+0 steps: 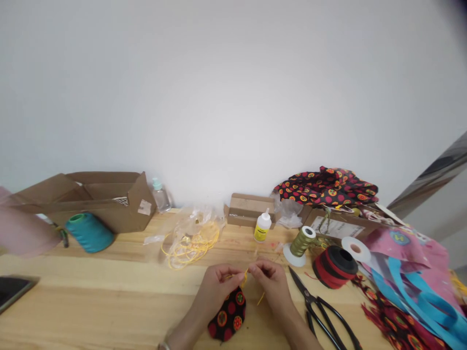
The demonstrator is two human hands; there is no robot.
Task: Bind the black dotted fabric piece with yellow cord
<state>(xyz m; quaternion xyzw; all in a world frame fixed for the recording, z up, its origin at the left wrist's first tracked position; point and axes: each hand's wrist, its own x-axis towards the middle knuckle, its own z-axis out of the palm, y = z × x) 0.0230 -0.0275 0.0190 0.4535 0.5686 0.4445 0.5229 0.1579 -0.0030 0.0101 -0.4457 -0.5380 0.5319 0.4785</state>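
Near the front middle of the table, my left hand [223, 283] is closed, pinching yellow cord [244, 277] at the top of a small black pouch [230, 313] patterned with red and orange flowers. The pouch hangs below those fingers, partly covered by the hand. Just to the right, my right hand [269, 278] also has its fingers pinched together on the yellow cord, and a loose end dangles beneath it. The fingertips of both hands are close together. Black-handled scissors [314, 306] lie beside my right forearm.
Behind the hands are a tangle of yellow cord [191, 248], a glue bottle [262, 227] and an olive thread spool [303, 241]. A red ribbon roll [333, 267], blue ribbon [419, 296] and patterned fabric [328, 187] are at right. A teal thread cone [89, 233], cardboard box [120, 216] and phone [14, 290] are left.
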